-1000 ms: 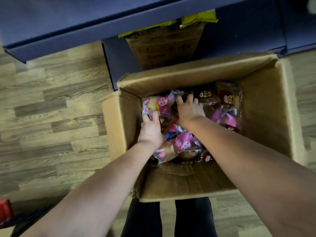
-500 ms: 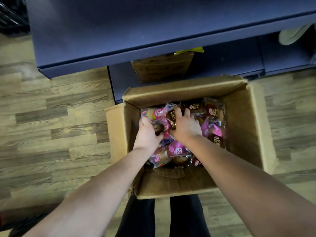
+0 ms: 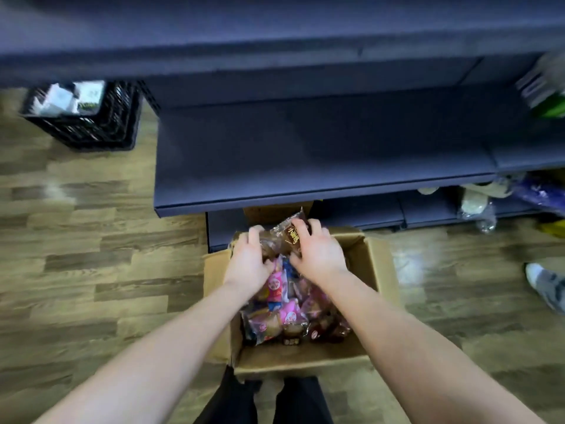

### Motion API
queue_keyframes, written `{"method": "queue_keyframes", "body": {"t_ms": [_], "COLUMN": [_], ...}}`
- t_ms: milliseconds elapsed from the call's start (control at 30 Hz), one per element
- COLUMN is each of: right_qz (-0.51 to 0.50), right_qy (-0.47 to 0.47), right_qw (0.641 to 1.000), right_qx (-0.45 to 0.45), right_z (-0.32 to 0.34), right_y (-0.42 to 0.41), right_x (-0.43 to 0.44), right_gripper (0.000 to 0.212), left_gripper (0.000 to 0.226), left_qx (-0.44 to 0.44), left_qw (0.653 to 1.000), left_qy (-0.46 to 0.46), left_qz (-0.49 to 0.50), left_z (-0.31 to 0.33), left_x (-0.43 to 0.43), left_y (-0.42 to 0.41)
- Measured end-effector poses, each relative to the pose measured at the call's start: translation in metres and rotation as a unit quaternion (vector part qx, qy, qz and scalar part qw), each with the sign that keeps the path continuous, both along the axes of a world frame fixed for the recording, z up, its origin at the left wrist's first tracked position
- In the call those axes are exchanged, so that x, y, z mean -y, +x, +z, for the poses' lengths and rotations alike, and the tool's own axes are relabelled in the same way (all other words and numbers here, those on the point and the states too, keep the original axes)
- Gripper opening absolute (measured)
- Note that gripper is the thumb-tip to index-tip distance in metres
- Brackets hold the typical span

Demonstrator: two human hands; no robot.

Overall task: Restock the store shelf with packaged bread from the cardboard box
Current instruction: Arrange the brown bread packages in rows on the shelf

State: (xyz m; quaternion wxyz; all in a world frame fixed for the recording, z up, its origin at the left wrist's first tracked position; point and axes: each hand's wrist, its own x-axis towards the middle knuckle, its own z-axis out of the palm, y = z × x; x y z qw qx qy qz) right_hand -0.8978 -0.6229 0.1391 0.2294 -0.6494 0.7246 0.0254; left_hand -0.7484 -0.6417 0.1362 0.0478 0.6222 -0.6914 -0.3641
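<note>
Wood-plank floor (image 3: 76,240), dark shelving ahead. On your left hand (image 3: 249,261) the fingers (image 3: 255,235) are curled round one end of the brown bread packets (image 3: 286,238). Your right hand (image 3: 318,255) curls over the labelled end, so both hands pinch one loose bundle. Blur hides how many packets are in it. The bundle sits above the far rim of the cardboard box (image 3: 379,261), with pink packets (image 3: 281,304) heaped below it. Likely risks: the slick film lets an inner packet slide out between your palms and drop back in or onto the floor. Squeezing harder would crush soft bread. Lifting straight up could clip the front lip of the shelf (image 3: 305,154), which overhangs just beyond the box. That shelf board looks bare and wide. Another carton (image 3: 269,213) is tucked under it, and bagged goods (image 3: 477,200) lie on the lower tier to the right. A black crate (image 3: 91,117) stands on the floor far left. Someone's shoe (image 3: 547,286) shows at the right edge, so watch your swing.
</note>
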Motion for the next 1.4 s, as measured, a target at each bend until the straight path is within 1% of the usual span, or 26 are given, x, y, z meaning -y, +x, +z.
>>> {"method": "queue_keyframes", "body": {"t_ms": [67, 233, 400, 500, 567, 700, 867, 967, 1200, 1300, 1400], "right_qz": [0.001, 0.012, 0.077, 0.100, 0.093, 0.054, 0.048, 0.047, 0.050, 0.039, 0.041], "right_qy": [-0.035, -0.122, -0.202, -0.250, -0.279, -0.327, -0.342, -0.336, -0.316, -0.303, -0.288], "right_qw": [0.999, 0.992, 0.974, 0.960, 0.953, 0.941, 0.935, 0.937, 0.945, 0.949, 0.952], "right_qx": [-0.005, -0.014, -0.067, -0.073, -0.076, -0.069, -0.085, -0.077, -0.074, -0.076, -0.094], "right_z": [0.038, 0.130, 0.197, 0.227, 0.247, 0.283, 0.310, 0.312, 0.296, 0.293, 0.289], "right_y": [-0.002, -0.007, -0.008, -0.006, -0.001, 0.011, 0.022, 0.025, 0.016, 0.008, 0.001], "right_x": [0.010, 0.027, 0.042, 0.053, 0.061, 0.079, 0.101, 0.109, 0.123, 0.135, 0.147], "right_gripper": [0.069, 0.064, 0.062, 0.061, 0.061, 0.060, 0.057, 0.055, 0.053, 0.054, 0.056], "left_gripper": [0.068, 0.079, 0.076, 0.073, 0.074, 0.074, 0.074, 0.072, 0.072, 0.071, 0.069], "left_qx": [-0.002, -0.021, -0.002, -0.015, -0.029, -0.078, -0.118, -0.131, -0.205, -0.232, -0.227], "left_qw": [0.999, 0.994, 0.982, 0.975, 0.970, 0.959, 0.946, 0.943, 0.938, 0.934, 0.939], "left_qy": [-0.036, -0.108, -0.187, -0.220, -0.241, -0.273, -0.303, -0.306, -0.255, -0.234, -0.217], "left_qz": [-0.008, 0.008, -0.015, -0.025, -0.031, -0.012, -0.010, 0.016, 0.118, 0.138, 0.140], "left_z": [0.033, 0.111, 0.181, 0.220, 0.242, 0.277, 0.302, 0.307, 0.303, 0.298, 0.292], "left_x": [0.008, 0.024, 0.053, 0.067, 0.074, 0.083, 0.099, 0.111, 0.147, 0.161, 0.170], "left_y": [0.000, 0.013, 0.037, 0.045, 0.048, 0.053, 0.064, 0.067, 0.045, 0.028, 0.018]}}
